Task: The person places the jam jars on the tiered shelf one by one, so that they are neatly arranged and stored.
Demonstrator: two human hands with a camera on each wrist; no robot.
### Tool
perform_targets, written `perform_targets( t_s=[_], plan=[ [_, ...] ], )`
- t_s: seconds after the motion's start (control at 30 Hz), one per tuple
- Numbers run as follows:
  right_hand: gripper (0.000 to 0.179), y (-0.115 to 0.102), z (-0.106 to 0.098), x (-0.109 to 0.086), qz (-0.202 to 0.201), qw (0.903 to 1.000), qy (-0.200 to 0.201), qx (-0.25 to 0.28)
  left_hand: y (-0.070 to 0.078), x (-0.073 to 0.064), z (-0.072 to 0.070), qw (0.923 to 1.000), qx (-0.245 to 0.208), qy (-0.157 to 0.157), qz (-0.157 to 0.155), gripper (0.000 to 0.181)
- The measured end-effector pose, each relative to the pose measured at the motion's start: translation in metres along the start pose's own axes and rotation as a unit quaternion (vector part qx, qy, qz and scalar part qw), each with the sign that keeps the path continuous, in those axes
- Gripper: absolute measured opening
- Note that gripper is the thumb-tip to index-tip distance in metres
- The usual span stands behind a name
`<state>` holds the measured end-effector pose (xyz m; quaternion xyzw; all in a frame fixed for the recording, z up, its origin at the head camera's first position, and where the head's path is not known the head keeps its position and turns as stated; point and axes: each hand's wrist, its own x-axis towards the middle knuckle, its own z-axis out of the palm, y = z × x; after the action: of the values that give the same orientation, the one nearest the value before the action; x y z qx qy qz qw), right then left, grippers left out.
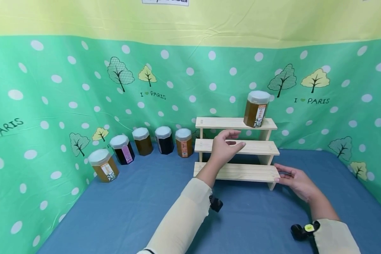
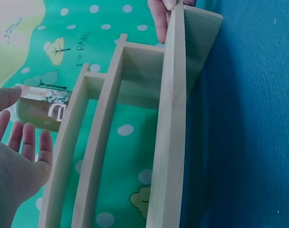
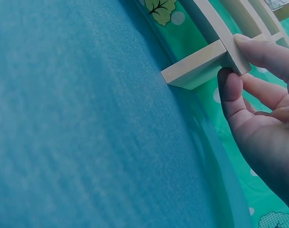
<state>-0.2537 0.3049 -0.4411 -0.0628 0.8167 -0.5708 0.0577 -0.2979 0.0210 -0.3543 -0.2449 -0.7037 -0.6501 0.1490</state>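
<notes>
A three-step wooden rack (image 1: 238, 172) stands on the blue cloth. One jar (image 1: 256, 108) with a white lid and brown contents sits upright on its top step, towards the right end. My left hand (image 1: 225, 146) is over the middle step with fingers loosely bent and nothing between them. In the left wrist view the same hand (image 2: 21, 166) appears apart from the jar (image 2: 42, 107). My right hand (image 1: 295, 180) is at the right end of the lowest step. Seen from the right wrist, thumb and finger pinch that board's end (image 3: 237, 59).
Several white-lidded jars stand in a curved row left of the rack, among them a brown one (image 1: 184, 144), a dark one (image 1: 164, 141) and a tilted-looking amber one (image 1: 104, 166). Behind everything hangs a green dotted cloth (image 1: 177, 81). Blue cloth (image 1: 114, 218) covers the table.
</notes>
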Motion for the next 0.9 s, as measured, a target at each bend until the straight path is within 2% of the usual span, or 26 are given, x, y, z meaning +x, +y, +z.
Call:
perform_targets(
  t_s=[0.23, 0.5, 0.9],
  plan=[
    [0.077, 0.000, 0.000, -0.001, -0.003, 1.0000, 0.001, 0.000, 0.006, -0.009, -0.013, 0.9996, 0.010, -0.018, 0.017, 0.035],
    [0.077, 0.000, 0.001, -0.001, -0.005, 1.0000, 0.003, 0.006, 0.014, -0.014, -0.032, 0.9977, 0.036, -0.056, 0.008, 0.038],
    [0.077, 0.000, 0.002, 0.000, -0.003, 1.0000, 0.003, 0.002, 0.017, -0.023, -0.062, 0.9941, 0.053, -0.083, 0.045, 0.033]
  ],
)
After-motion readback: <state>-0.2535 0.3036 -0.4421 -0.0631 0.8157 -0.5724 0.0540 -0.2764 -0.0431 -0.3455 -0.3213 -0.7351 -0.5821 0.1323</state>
